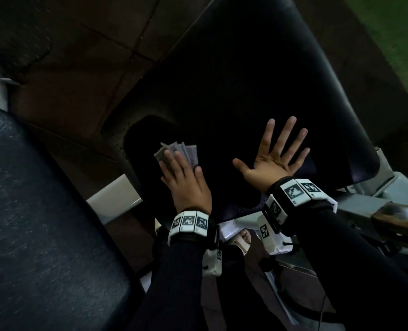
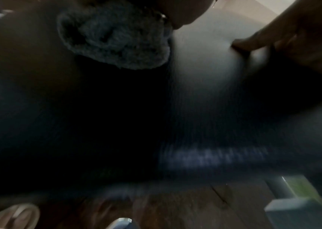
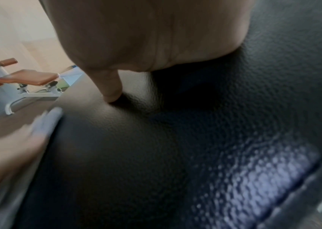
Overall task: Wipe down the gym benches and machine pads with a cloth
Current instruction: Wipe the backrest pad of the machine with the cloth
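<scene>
Left hand: I see my left hand [image 1: 186, 185] laid flat, fingers straight and together, pressing a grey cloth [image 1: 178, 155] onto the black pad.
Cloth: bunched under my fingers at the pad's left edge, its folded end poking out past the fingertips; in the left wrist view it shows as a fuzzy grey wad [image 2: 115, 38] against the dark vinyl.
Right hand: my right hand [image 1: 276, 158] rests on the pad with all fingers fanned wide apart and holds nothing; the right wrist view shows one fingertip [image 3: 112, 94] denting the grained surface.
Pad: the black pad [image 1: 246, 80] tilts away from me, wide and rounded, the two hands near each other on its lower half.
Second bench: a dark textured bench [image 1: 38, 211] fills the left of the head view.
Floor: brown floor [image 1: 78, 56] beyond the pad.
Background: an orange-padded machine [image 3: 28, 79] stands well apart in the right wrist view.
</scene>
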A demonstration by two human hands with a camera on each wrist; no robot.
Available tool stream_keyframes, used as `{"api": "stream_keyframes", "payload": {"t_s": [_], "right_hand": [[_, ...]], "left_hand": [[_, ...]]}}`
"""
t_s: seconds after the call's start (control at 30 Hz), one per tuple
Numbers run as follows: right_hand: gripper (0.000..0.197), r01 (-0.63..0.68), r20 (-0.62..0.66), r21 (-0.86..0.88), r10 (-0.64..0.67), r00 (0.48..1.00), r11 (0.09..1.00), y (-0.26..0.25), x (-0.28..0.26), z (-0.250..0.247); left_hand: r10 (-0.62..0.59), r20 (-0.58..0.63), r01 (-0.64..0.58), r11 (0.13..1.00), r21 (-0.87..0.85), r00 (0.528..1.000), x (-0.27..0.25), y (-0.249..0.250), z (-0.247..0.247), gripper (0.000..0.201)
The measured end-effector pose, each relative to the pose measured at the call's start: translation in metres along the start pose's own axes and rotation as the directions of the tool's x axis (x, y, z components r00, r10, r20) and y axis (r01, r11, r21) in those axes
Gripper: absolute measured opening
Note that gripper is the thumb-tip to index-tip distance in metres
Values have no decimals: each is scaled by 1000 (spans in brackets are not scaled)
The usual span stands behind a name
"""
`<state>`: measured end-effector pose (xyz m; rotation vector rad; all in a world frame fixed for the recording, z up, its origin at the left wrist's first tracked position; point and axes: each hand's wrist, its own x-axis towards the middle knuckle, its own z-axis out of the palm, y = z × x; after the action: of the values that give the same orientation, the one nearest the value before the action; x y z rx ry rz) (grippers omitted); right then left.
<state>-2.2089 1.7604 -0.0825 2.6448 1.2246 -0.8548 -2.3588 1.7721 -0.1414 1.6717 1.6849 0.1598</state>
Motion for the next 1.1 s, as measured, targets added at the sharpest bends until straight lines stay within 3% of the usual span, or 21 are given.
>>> {"api": "stream_keyframes", "payload": {"t_s": [0.13,0.33,0.43,0.57,0.73,0.8,0.93,1.1], "right_hand": [[114,-15,-1,0,15,1000,1000,-1,0,0],[114,-39,17,-17,40,999,999,-3,1,-1],[114,-58,33,-30,59,998,998,-4,1,-1],[114,-55,28,-28,55,998,998,-4,0,0],[114,-59,17,-30,60,998,998,-5,0,1],[115,-64,14,-35,64,998,997,-5,0,1],[116,-69,24,-40,70,997,997,-5,0,0],[115,-69,25,-42,70,997,997,-6,0,-1]], "left_hand": [[135,-1,-134,985,109,991,54,19,-15,58],[161,-61,-152,981,124,985,133,6,-55,58],[97,-129,-90,994,61,987,137,-25,-64,56],[-111,-218,109,994,-23,970,113,-53,-57,56],[-260,-177,253,965,-63,949,73,-40,-34,58],[-224,-131,220,974,-46,966,60,-25,-24,59],[12,-49,-10,1000,28,999,54,12,-11,60],[106,-120,-84,981,172,987,98,27,-21,61]]}}
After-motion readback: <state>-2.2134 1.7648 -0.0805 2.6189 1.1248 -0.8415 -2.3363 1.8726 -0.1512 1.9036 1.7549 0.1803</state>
